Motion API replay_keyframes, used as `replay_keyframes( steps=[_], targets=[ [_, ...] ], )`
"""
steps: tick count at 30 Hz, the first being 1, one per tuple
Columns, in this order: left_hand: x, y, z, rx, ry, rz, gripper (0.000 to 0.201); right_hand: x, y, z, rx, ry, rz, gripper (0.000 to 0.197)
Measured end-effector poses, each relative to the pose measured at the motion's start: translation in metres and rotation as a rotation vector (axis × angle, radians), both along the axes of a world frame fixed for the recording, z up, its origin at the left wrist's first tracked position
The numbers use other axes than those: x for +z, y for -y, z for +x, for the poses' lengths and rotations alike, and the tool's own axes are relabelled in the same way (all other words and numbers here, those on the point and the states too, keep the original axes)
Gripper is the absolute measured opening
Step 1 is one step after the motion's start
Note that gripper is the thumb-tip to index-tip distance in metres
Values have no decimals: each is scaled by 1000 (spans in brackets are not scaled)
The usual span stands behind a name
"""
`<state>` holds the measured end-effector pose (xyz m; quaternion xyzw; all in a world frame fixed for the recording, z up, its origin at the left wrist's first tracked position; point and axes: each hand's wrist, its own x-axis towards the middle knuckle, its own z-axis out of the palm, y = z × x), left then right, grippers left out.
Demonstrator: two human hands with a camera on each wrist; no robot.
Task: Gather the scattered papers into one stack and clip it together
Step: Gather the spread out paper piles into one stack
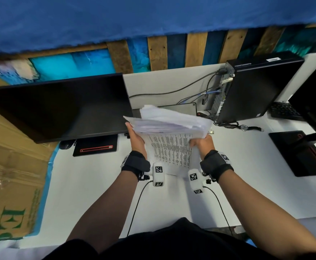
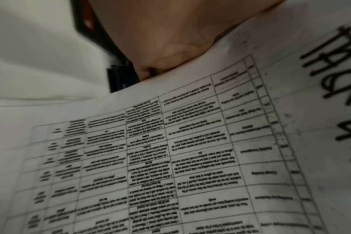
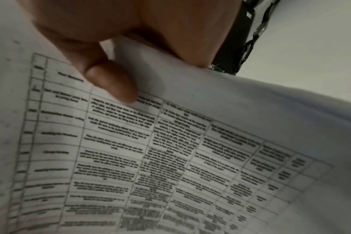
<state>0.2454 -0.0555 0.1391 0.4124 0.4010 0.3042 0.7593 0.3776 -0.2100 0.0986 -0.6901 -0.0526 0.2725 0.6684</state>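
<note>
papers (image 1: 169, 139) gathered in one messy pile, held up over tabletop (image 1: 89, 184) at middle of frame, near dark monitor (image 1: 55, 107)

left hand (image 1: 137, 139) holds left side, right hand (image 1: 203, 143) holds right side; right fingers (image 3: 112, 82) curled on top sheet, left fingers mostly hidden

edges not lined up, top sheets fan out

still to do: square pile, clip it; small clip-like thing at right of pile, too small to tell

long side runs from near body up toward top of frame, printed side faces up, far end tipped up
</note>
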Motion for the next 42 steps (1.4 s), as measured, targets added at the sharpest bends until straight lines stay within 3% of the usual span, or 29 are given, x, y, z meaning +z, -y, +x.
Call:
replay_keyframes(
  steps=[4, 8, 10, 14, 18, 21, 25, 34, 36, 39, 42],
  targets=[
    [14, -10, 6, -82, 151, 86, 62, 9, 2, 8, -2, 67, 99, 32],
    [9, -8, 8, -96, 138, 102, 90, 0, 1, 3, -1, 175, 65, 34],
    [-8, -8, 10, -83, 100, 139, 93, -1, -3, 0, -18, 180, 50, 41],
    [-3, -11, 17, 2, 108, 320, 75, 2, -8, 3, -30, 181, 33, 35],
    [16, -17, 21, 23, 123, 435, 44, 5, -11, 5, -16, 179, 33, 35],
    [13, -17, 27, 84, 59, 472, 41, 5, -13, 4, 47, 213, 59, 40],
    [10, -18, 30, 123, 44, 413, 34, 1, -18, 4, -40, 141, 59, 32],
    [13, -17, 29, 120, -18, 445, 44, 3, -21, 3, -62, 80, 69, 37],
    [13, -14, 26, 78, 28, 459, 48, 7, -19, 2, -83, 54, 106, 29],
    [4, -22, 16, -141, 100, 464, 62, 16, -14, 8, -101, 22, 159, 26],
    [-6, -23, 10, -323, -127, 558, 70, 25, -15, 15, -119, 8, 211, 30]
  ],
)
